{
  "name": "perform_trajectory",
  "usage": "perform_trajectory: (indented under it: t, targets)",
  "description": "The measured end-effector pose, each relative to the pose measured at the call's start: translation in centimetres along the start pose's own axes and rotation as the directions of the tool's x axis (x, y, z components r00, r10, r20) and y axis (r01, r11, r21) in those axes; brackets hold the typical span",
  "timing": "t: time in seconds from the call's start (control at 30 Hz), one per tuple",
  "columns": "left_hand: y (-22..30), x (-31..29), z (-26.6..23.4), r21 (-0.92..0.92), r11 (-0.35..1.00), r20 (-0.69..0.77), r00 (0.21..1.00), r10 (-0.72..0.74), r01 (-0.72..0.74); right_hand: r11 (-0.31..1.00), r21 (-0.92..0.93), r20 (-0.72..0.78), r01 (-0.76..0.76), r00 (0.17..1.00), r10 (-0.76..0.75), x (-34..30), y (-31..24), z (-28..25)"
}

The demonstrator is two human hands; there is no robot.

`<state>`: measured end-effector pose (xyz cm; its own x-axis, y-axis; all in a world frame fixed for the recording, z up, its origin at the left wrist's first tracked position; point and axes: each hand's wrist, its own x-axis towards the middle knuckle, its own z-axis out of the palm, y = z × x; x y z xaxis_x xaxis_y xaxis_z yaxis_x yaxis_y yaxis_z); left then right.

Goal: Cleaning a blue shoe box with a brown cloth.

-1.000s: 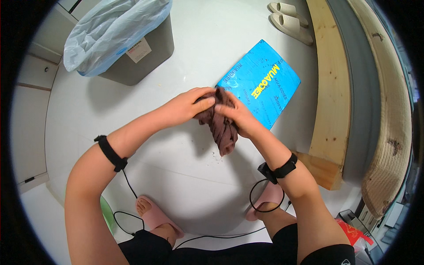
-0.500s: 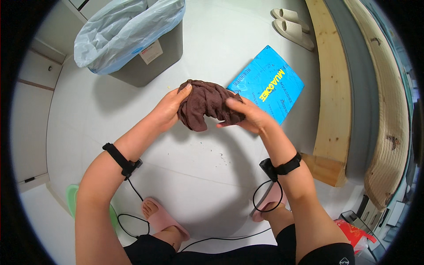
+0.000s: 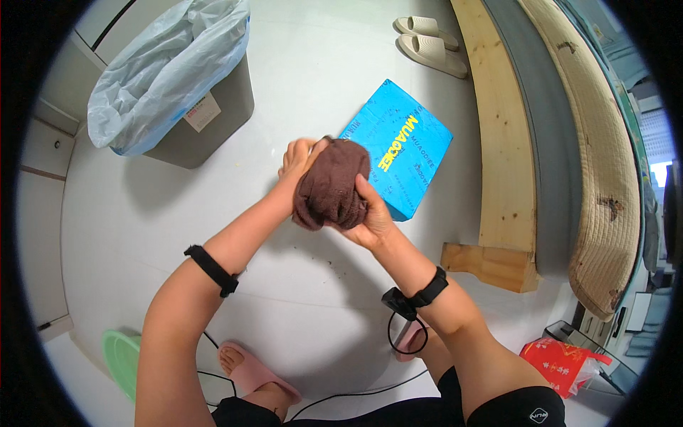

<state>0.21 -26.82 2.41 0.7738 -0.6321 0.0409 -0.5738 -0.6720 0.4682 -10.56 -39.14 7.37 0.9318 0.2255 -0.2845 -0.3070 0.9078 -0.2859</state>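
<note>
while a pale floor [image 3: 199,199] spreads below, a lined grey bin [image 3: 233,114] stands at upper left and a blue box [image 3: 421,139] lies right of centre. held above the floor, a dark brown cloth [image 3: 333,181] is bunched into a rounded, soft-looking bundle, creased along its lower edge. the right hand [image 3: 370,222] clasps it, thumb uppermost; the left hand [image 3: 295,167], partly hidden, seems closed on its left side.

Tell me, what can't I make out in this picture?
In the head view:
- Right hand: most fingers hidden beneath the brown cloth.
- Bin: contents hidden by its pale bag.
- Green basin: partly behind the left arm.
- Dark floor specks: too small to identify.
</note>
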Motion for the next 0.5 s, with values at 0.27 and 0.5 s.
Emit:
perform_trajectory:
  t: [0.27,0.5]
  targets:
    - [1.4,6.9,1.8,-0.494,0.815,-0.044,0.927,-0.372,0.304,0.215,-0.907,0.086,0.362,0.659,-0.747,0.6,-10.1,3.9]
    - [2.3,4.2,4.6,-0.597,0.748,0.065,0.946,-0.317,0.292,-0.618,-0.780,0.301,-0.103,0.803,-0.514,1.9,-6.6,-2.7]
